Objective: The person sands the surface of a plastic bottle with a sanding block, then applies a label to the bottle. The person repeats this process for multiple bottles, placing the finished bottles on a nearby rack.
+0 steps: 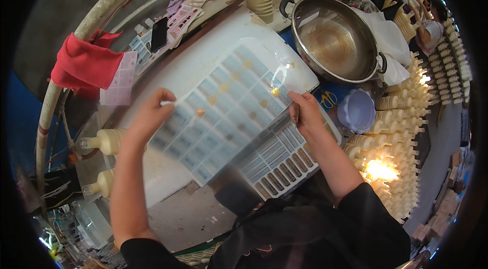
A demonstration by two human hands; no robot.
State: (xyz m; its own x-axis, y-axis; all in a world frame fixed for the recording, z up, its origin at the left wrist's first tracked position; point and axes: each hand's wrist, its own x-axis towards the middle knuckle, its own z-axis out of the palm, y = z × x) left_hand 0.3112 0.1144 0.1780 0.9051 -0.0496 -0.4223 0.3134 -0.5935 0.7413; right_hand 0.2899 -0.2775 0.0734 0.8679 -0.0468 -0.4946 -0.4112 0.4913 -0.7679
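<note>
A thin translucent sheet (218, 111), printed with rows of blue-grey labels and gold patches, hangs over the white work surface, blurred by motion. My left hand (152, 114) pinches its left edge between thumb and fingers. At the opposite edge, my right hand (306, 111) grips the sheet in closed fingers. Partly hidden below the sheet lies another printed label sheet (279, 162) with dark gold strips, close to my body. The white work surface (168, 91) looks wet and shiny near its far right corner.
Beyond my right hand are a steel pan (333, 40), a lilac bowl (356, 111) and yellow scissors (329, 99). Many cream bottles (391, 157) stand at right; two cream bottles (109, 142) lie at left. A red cloth (86, 60) hangs from a pipe. A phone (159, 34) lies on papers. Another person (432, 27) is far right.
</note>
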